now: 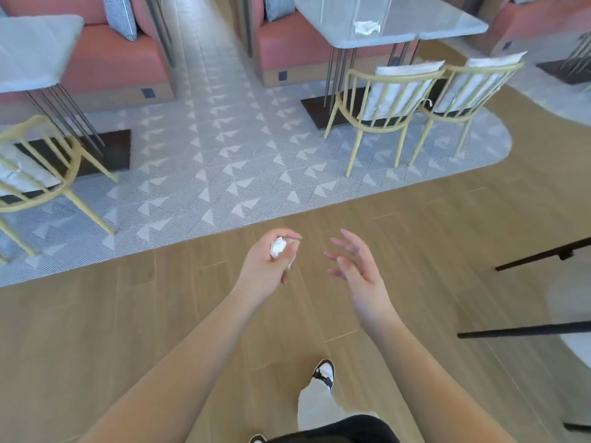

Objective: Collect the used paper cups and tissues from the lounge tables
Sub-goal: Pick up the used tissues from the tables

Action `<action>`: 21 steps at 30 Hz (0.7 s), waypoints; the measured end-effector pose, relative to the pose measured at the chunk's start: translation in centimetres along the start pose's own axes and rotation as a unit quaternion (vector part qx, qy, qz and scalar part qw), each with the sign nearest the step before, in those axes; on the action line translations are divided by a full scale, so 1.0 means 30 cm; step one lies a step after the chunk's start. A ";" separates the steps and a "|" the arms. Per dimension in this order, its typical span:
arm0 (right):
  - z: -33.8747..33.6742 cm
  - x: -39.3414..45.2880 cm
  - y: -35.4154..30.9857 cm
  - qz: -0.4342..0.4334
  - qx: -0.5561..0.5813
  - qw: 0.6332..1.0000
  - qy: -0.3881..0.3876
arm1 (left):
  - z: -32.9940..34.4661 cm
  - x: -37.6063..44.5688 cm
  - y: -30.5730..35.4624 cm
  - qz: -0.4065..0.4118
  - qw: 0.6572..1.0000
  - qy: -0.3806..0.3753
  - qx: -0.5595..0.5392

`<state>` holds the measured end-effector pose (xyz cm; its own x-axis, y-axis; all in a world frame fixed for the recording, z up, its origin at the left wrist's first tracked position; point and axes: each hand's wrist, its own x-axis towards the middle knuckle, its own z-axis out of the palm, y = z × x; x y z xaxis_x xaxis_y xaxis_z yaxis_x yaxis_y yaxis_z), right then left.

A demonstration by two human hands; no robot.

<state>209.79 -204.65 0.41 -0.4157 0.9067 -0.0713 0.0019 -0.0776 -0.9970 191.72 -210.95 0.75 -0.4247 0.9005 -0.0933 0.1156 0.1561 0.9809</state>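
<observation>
Tissue point(277, 247) sat balled in my left hand point(267, 266), fingers curled round it; right hand point(355, 266) hung empty, fingers spread. Another tissue point(367, 27) lay on the far table point(447, 24). Risk: loose grip dropping the wad mid-walk.

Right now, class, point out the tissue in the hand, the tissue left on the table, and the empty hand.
crumpled tissue point(277, 246), head view, its white top above the left hand's fingers.
tissue on the table point(367, 27), head view, its middle.
right hand point(355, 266), head view, its palm.
</observation>
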 end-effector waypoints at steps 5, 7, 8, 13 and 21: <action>-0.126 0.272 -0.045 0.005 0.013 1.000 0.021 | 0.092 0.274 0.063 -0.042 0.998 0.007 0.040; -0.164 0.377 -0.073 0.004 0.015 1.000 0.023 | 0.122 0.370 0.112 -0.054 0.998 0.008 0.026; -0.176 0.426 -0.086 0.000 0.013 1.000 0.021 | 0.136 0.415 0.133 -0.055 0.998 0.008 0.014; -0.191 0.650 -0.114 -0.008 0.021 1.000 0.004 | 0.172 0.628 0.202 -0.046 0.998 0.007 -0.035; -0.155 1.019 -0.091 -0.010 0.012 1.000 -0.003 | 0.139 0.990 0.188 -0.036 0.997 0.004 -0.061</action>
<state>201.31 -174.80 0.80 -0.4212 0.9056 -0.0509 -0.0288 -0.0694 -0.9972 183.52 -181.63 2.81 -0.4348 0.8855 -0.1639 -0.0261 0.1696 0.9852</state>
